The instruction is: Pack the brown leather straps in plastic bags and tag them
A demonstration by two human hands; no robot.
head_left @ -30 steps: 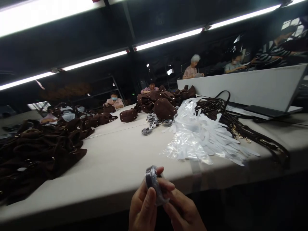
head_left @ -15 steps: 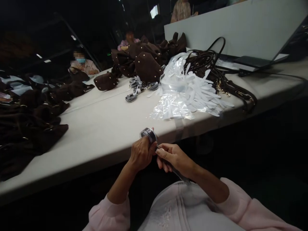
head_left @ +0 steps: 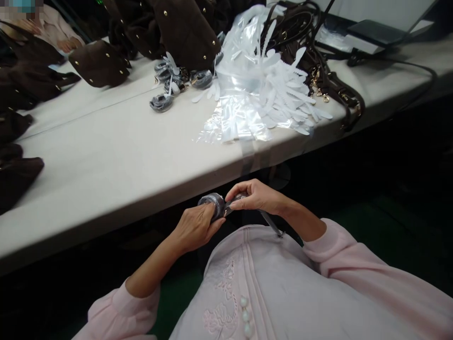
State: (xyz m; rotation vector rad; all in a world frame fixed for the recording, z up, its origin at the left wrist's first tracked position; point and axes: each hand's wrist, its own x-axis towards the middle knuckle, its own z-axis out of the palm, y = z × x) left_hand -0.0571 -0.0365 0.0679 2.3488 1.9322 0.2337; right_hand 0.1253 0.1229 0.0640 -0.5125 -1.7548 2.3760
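A dark strap coiled into a roll (head_left: 211, 200), with a shiny clear plastic covering, is in my left hand (head_left: 196, 225), whose fingers reach inside the coil. My right hand (head_left: 253, 198) pinches the wrapped stretch of the same strap just right of the roll. The strap's loose tail (head_left: 271, 223) hangs from beneath my right hand towards my shirt. Both hands are in front of the table edge, close to my body. Part of the strap is hidden by my right fingers.
On the table (head_left: 116, 156) lie small wrapped coils (head_left: 162, 102), white toothed strips with clear plastic sleeves (head_left: 244, 113), and dark straps with gold clasps (head_left: 339, 89). Dark brown bags with gold studs (head_left: 99, 63) lie behind. A person (head_left: 58, 28) sits at the far left.
My view has tipped further down. My hands have drawn back from the table edge towards my body, still on the strap. The right fingers have shifted their grip along it.
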